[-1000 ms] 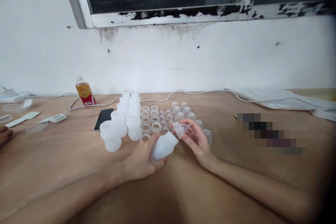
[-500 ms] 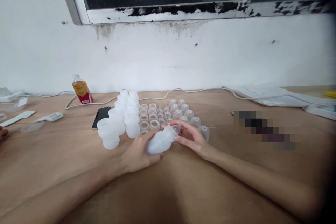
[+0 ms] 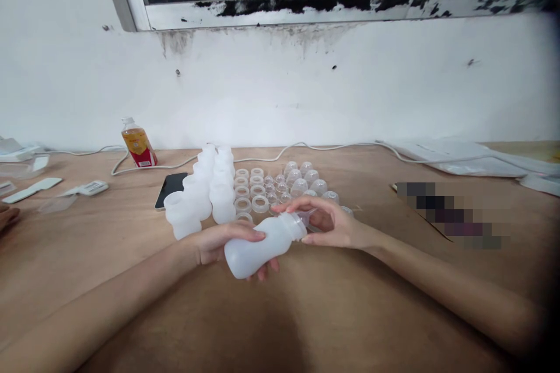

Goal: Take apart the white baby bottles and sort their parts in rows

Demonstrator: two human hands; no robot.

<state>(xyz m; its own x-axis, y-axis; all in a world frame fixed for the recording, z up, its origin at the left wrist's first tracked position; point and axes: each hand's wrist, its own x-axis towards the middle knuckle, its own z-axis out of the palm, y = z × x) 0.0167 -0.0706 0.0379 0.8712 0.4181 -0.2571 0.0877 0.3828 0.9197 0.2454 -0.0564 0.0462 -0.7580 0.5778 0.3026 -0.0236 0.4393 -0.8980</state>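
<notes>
Bottle [image 3: 262,242] tilts over open tabletop [image 3: 336,303], left hand [image 3: 216,239] clamped round its body, right hand [image 3: 336,224] closed on the collar [image 3: 300,225] at its mouth. Rings [image 3: 260,211] and domes [image 3: 319,187] stand just beyond; the near side gives room.

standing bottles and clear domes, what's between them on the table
In the head view, rings lie beside the standing bottles, then small teats between rings and domes.

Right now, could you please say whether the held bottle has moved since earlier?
Yes, the held bottle has shifted left and lower in view, judged against the rings.
</notes>
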